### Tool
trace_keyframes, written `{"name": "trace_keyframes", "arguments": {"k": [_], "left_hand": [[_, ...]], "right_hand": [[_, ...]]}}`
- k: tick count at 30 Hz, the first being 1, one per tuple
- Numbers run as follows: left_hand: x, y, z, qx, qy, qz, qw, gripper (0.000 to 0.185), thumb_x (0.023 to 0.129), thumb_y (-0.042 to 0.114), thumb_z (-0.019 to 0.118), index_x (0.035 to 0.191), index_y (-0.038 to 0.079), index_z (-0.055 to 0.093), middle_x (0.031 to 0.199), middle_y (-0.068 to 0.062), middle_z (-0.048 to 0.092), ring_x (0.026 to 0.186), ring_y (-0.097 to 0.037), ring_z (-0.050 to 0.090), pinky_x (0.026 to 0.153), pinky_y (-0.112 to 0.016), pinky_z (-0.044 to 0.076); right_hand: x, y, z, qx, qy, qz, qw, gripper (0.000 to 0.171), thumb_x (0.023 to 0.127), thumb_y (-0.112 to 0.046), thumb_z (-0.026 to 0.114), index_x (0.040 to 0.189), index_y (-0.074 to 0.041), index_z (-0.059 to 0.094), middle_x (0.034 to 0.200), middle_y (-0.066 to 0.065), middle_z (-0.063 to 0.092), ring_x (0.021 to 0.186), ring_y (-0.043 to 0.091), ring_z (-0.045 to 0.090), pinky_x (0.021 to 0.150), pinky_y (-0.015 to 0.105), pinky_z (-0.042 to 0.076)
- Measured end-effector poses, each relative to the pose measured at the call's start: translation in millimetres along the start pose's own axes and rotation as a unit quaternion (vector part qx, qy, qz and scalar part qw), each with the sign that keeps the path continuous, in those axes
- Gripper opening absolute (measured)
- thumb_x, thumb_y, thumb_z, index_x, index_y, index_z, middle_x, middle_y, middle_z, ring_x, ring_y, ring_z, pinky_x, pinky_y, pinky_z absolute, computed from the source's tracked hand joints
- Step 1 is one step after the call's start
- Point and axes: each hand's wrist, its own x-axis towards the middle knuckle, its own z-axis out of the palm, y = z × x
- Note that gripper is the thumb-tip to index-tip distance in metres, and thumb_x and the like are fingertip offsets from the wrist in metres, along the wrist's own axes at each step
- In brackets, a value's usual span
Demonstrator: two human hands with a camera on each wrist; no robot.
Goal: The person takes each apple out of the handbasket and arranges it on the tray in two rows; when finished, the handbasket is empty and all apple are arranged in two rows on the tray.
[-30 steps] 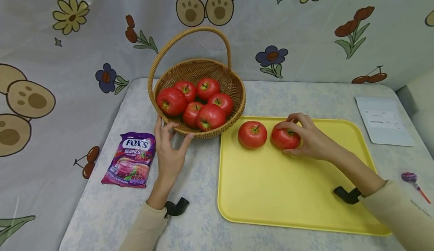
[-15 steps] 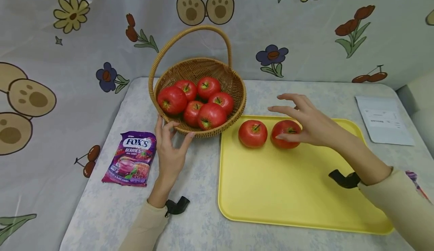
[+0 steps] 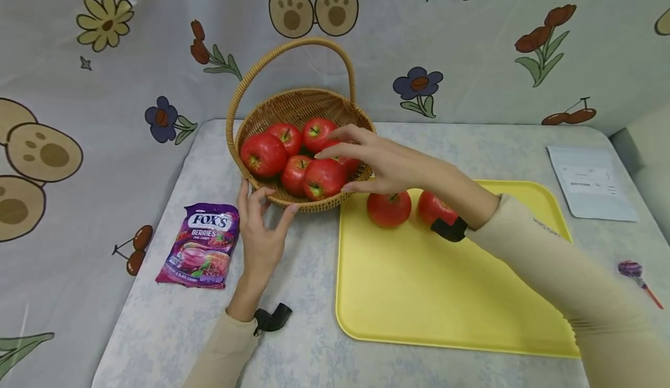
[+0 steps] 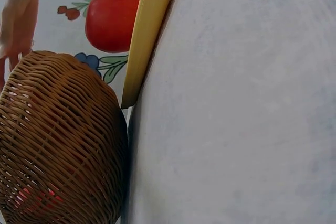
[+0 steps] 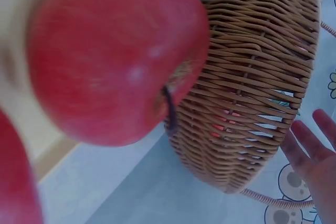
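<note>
Head view gives you what the wrist views miss: your right hand (image 3: pixel 387 164) reaches over the woven wicker basket (image 3: pixel 361 121), fingers spread and loose, hovering just above the glossy red apples (image 3: pixel 293 158) piled inside it, pinching nothing. Your left hand (image 3: pixel 260 225) rests with straight fingers against the basket's near rim. Just behind your right wrist, two round apples (image 3: pixel 388 209) sit on the smooth yellow tray (image 3: pixel 419 295). Right wrist view shows only the basket's ribbed wall (image 5: pixel 257 77) and one blurred apple (image 5: pixel 115 56). Half a second ago that hand hung over the tray apples; it has since crossed to the basket
</note>
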Motion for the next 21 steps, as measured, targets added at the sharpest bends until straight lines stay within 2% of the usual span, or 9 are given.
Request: {"name": "trace_keyframes", "arguments": {"k": [3, 5, 10, 16, 21], "left_hand": [[0.3, 8.7, -1.1, -0.003, -0.002, 0.001, 1.0000, 0.040, 0.083, 0.001, 0.076, 0.113, -0.008, 0.051, 0.156, -0.028, 0.018, 0.145, -0.042, 0.023, 0.100, -0.061, 0.045], [0.4, 7.6, -1.1, -0.003, -0.002, 0.003, 1.0000, 0.039, 0.084, 0.002, 0.076, 0.113, -0.007, 0.051, 0.157, -0.027, 0.018, 0.145, -0.043, 0.024, 0.100, -0.061, 0.045], [0.5, 5.8, -0.7, -0.001, -0.001, 0.007, 1.0000, 0.040, 0.083, 0.002, 0.076, 0.113, -0.007, 0.051, 0.157, -0.027, 0.019, 0.144, -0.045, 0.025, 0.098, -0.062, 0.045], [0.7, 9.4, -0.7, 0.004, -0.001, 0.004, 1.0000, 0.039, 0.083, 0.002, 0.076, 0.112, -0.008, 0.051, 0.155, -0.030, 0.019, 0.145, -0.041, 0.025, 0.100, -0.057, 0.047], [0.5, 8.9, -0.4, 0.006, -0.001, 0.008, 0.9999, 0.040, 0.083, 0.002, 0.076, 0.112, -0.008, 0.051, 0.155, -0.031, 0.020, 0.144, -0.044, 0.026, 0.099, -0.059, 0.047]], "right_hand": [[15, 4, 2, 0.016, -0.039, 0.011, 0.999, 0.059, 0.086, -0.030, 0.076, 0.140, -0.027, 0.051, 0.146, 0.008, 0.039, 0.131, 0.021, 0.042, 0.103, 0.044, 0.045], [23, 8, 4, 0.026, -0.060, 0.010, 0.998, 0.058, 0.086, -0.030, 0.075, 0.140, -0.028, 0.051, 0.145, 0.004, 0.040, 0.133, 0.019, 0.037, 0.106, 0.044, 0.042], [34, 16, 10, 0.053, -0.106, 0.020, 0.993, 0.056, 0.088, -0.029, 0.074, 0.139, -0.025, 0.052, 0.141, 0.001, 0.042, 0.130, 0.016, 0.039, 0.106, 0.040, 0.042], [39, 21, 13, 0.088, -0.136, 0.026, 0.987, 0.057, 0.088, -0.026, 0.074, 0.140, -0.022, 0.052, 0.139, 0.001, 0.046, 0.129, 0.017, 0.043, 0.107, 0.041, 0.042], [41, 22, 16, 0.103, -0.156, 0.021, 0.982, 0.052, 0.088, -0.024, 0.073, 0.138, -0.023, 0.056, 0.138, 0.001, 0.049, 0.129, 0.017, 0.044, 0.108, 0.039, 0.041]]}}
